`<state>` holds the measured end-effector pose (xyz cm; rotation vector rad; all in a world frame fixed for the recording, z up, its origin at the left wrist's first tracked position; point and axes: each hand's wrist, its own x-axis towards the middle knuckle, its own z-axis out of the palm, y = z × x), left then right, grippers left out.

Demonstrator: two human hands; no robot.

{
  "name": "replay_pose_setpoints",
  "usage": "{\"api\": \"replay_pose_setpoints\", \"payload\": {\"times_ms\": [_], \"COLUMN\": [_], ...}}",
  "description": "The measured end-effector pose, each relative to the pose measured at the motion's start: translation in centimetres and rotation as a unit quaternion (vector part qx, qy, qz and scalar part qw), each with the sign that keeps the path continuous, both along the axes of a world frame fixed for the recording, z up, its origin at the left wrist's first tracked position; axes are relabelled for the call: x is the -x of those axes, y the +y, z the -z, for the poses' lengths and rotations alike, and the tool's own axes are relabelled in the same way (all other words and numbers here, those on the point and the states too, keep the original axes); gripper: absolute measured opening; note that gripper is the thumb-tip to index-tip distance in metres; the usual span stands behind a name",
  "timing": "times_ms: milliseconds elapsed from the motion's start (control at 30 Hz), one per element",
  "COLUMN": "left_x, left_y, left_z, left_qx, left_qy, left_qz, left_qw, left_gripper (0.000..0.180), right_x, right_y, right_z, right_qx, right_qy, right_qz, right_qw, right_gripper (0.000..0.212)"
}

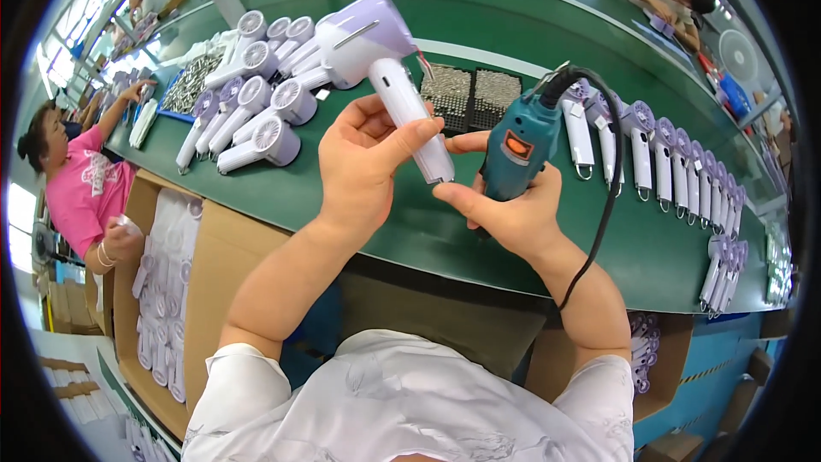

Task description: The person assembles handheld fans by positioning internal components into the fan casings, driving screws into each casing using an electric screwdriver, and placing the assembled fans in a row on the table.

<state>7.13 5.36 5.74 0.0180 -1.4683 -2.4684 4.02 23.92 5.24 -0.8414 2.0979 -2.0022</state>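
Note:
My left hand (359,154) is closed round the handle of a white and lavender handheld fan (400,103). The fan's wide drum-shaped head tilts up and to the left, and its handle end points down toward my right hand (526,214). In that right hand is a teal electric screwdriver (513,154) with an orange switch, its black cord (609,205) looping from the top down over my forearm. The right thumb and index finger reach out to the end of the fan's handle. The screwdriver's tip is mostly hidden by my fingers.
Two black trays of small screws (446,94) sit behind my hands on the green bench (410,248). Piled fans (269,141) and a blue tray of metal parts (198,85) lie left; a fan row (663,158) lines the right. A carton (227,291) stands lower left. Co-workers sit around.

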Motion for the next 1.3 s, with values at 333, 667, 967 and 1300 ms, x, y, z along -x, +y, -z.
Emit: {"api": "replay_pose_setpoints", "payload": {"times_ms": [333, 667, 967, 1300], "left_x": [1.0, 1.4, 1.6, 6.1], "left_y": [1.1, -1.4, -1.1, -7.5], "left_z": [1.4, 3.9, 2.5, 3.0], "left_qx": [-0.002, 0.013, 0.087, 0.197], "left_qy": [0.03, 0.09, 0.017, -0.133], "left_qz": [-0.021, 0.071, -0.01, 0.026], "left_qw": [0.999, 0.993, 0.996, 0.971], "left_gripper": [0.054, 0.036, 0.029, 0.038], "right_x": [0.1, 0.2, 0.5, 6.9], "right_y": [-0.4, -0.3, -0.4, 0.7], "right_z": [0.6, 0.4, -0.9, -4.3], "right_qx": [0.032, -0.011, -0.01, 0.242], "right_qy": [0.043, 0.029, -0.124, 0.089], "right_qz": [0.081, 0.07, 0.059, 0.122], "right_qw": [0.995, 0.997, 0.991, 0.958], "right_gripper": [0.046, 0.037, 0.042, 0.028]}}
